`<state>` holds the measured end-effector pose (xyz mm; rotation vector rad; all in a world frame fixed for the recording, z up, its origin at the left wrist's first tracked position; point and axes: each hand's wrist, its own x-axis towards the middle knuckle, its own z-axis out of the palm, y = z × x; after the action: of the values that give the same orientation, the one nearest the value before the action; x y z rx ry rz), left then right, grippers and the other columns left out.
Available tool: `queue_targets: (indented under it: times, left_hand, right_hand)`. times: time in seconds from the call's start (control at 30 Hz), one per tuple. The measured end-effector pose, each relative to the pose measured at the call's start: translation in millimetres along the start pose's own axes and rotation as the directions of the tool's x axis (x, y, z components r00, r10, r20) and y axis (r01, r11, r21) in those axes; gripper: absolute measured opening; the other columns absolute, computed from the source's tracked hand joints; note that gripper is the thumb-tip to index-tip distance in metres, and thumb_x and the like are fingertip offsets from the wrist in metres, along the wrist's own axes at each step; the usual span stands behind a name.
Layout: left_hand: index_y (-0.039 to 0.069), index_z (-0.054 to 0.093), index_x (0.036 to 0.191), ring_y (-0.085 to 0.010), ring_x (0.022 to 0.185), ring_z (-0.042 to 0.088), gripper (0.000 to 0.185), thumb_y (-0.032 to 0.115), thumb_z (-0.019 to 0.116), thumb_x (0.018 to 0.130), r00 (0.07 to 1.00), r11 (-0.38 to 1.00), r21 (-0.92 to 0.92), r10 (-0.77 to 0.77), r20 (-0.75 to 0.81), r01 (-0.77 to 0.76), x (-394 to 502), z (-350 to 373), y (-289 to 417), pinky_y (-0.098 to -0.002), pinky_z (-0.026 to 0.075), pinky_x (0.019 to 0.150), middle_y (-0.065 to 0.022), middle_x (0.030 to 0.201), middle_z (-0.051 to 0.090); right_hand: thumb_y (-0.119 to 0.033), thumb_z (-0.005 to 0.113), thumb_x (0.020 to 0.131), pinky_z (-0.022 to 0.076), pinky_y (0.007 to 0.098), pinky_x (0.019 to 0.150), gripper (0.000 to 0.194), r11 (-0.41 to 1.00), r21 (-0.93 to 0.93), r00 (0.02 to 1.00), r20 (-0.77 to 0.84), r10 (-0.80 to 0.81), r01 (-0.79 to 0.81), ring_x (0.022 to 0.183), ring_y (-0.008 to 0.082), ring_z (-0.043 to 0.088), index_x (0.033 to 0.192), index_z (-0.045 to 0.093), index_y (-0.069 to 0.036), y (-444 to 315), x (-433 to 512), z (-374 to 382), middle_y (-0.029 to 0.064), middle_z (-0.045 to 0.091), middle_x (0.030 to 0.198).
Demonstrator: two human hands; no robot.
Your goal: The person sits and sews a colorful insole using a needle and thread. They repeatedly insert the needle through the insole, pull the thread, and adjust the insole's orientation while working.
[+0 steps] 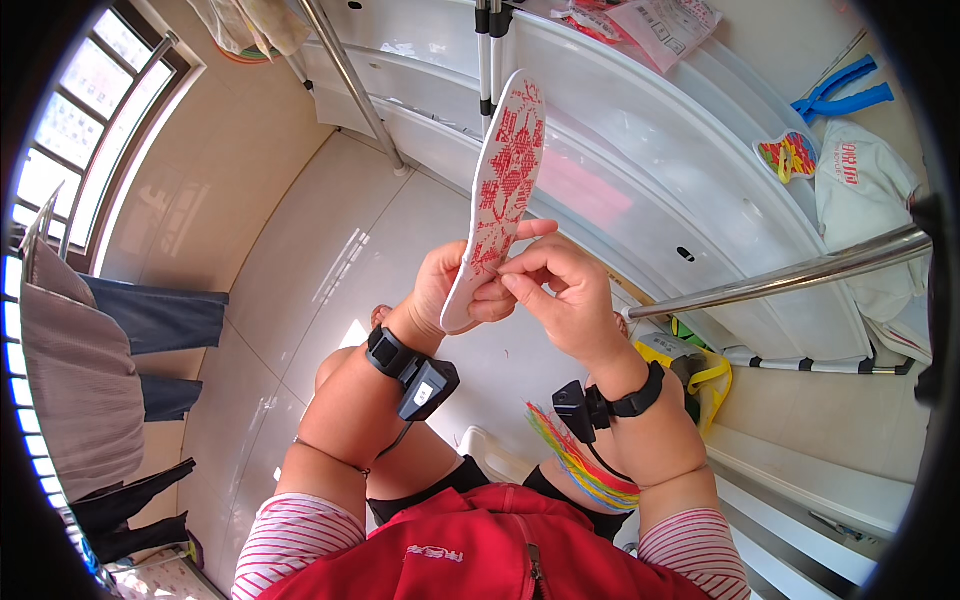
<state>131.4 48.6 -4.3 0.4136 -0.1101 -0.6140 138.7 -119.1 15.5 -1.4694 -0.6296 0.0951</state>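
Observation:
A white shoe insole (514, 161) with a red stitched or printed pattern stands tilted in front of me. My left hand (442, 281) grips its narrower lower end, the thumb side at the left edge and fingers curled behind and around the right edge. My right hand (570, 292) is at that same lower end, thumb and forefinger pinched together against the patterned face. A fine needle-like thing shows at these fingertips, too small to make out well. Across my right thigh lies a bundle of multicoloured threads (589, 469), partly hidden by the right forearm.
White plastic shelving (622, 150) with metal poles (780, 270) curves along the right. Blue-handled pliers (844, 90), a colourful insole-shaped piece (787, 155) and a white cloth bag (862, 202) rest on it. Clothes (82, 360) hang at left beside a barred window (90, 112).

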Motion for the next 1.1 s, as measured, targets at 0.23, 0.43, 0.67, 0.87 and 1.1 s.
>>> queue_targets:
  times: [0.23, 0.43, 0.67, 0.87, 1.1]
  left_hand:
    - [-0.005, 0.024, 0.145, -0.0040, 0.045, 0.030, 0.069, 0.032, 0.046, 0.090, 1.000, 1.000, 0.003, 0.000, 0.014, 0.000, -0.2, -2.9, -0.2, -0.0155, 0.028, 0.039, -0.0232, 0.100, 0.058]
    - [-0.003, 0.030, 0.143, -0.0043, 0.044, 0.032, 0.063, 0.024, 0.047, 0.088, 0.999, 0.982, 0.184, 0.035, -0.013, -0.032, -0.8, -1.7, 5.4, -0.0175, 0.025, 0.041, -0.0054, 0.073, 0.052]
    - [-0.002, 0.032, 0.141, -0.0043, 0.046, 0.035, 0.061, 0.027, 0.049, 0.090, 0.995, 0.947, 0.319, 0.060, -0.082, -0.031, -1.7, 4.2, 7.7, -0.0181, 0.025, 0.043, 0.0006, 0.065, 0.046]
    - [0.001, 0.041, 0.136, -0.0043, 0.050, 0.040, 0.051, 0.016, 0.046, 0.088, 0.983, 0.871, 0.491, 0.113, -0.147, -0.027, -0.4, 6.5, 8.5, -0.0182, 0.029, 0.044, 0.0015, 0.069, 0.050]
    - [-0.001, 0.046, 0.124, -0.0132, 0.084, 0.066, 0.033, 0.005, 0.055, 0.093, 0.951, 0.826, 0.538, 0.280, -0.135, -0.167, 0.9, 6.6, 4.2, -0.0269, 0.055, 0.075, -0.0090, 0.097, 0.066]
  right_hand:
    - [0.003, 0.063, 0.083, 0.0517, 0.0248, 0.063, 0.005, 1.000, -0.013, 1.000, -0.012, 0.000, 0.000, 0.069, 0.0129, 0.064, 0.088, 0.064, 0.004, -1.9, 0.2, 1.3, 0.0114, 0.062, 0.097]
    - [0.002, 0.065, 0.080, 0.0480, 0.0249, 0.060, 0.005, 0.995, -0.099, 0.999, -0.037, 0.015, -0.019, 0.065, 0.0128, 0.059, 0.085, 0.064, 0.003, -7.5, -0.4, -3.0, 0.0074, 0.061, 0.080]
    - [0.002, 0.065, 0.080, 0.0451, 0.0256, 0.058, 0.004, 0.985, -0.170, 0.999, -0.023, 0.022, -0.026, 0.063, 0.0127, 0.055, 0.085, 0.064, 0.002, -11.3, 0.6, -6.7, 0.0070, 0.060, 0.079]
    - [0.002, 0.065, 0.082, 0.0446, 0.0255, 0.057, 0.003, 0.987, -0.160, 0.997, -0.068, 0.020, -0.031, 0.062, 0.0126, 0.056, 0.085, 0.064, 0.001, -6.6, 0.2, -6.2, 0.0072, 0.060, 0.080]
    - [0.003, 0.062, 0.086, 0.0464, 0.0241, 0.061, 0.006, 0.990, 0.007, 0.985, -0.098, 0.141, -0.141, 0.068, 0.0076, 0.058, 0.090, 0.059, 0.000, 9.3, 4.6, -19.9, 0.0030, 0.062, 0.085]
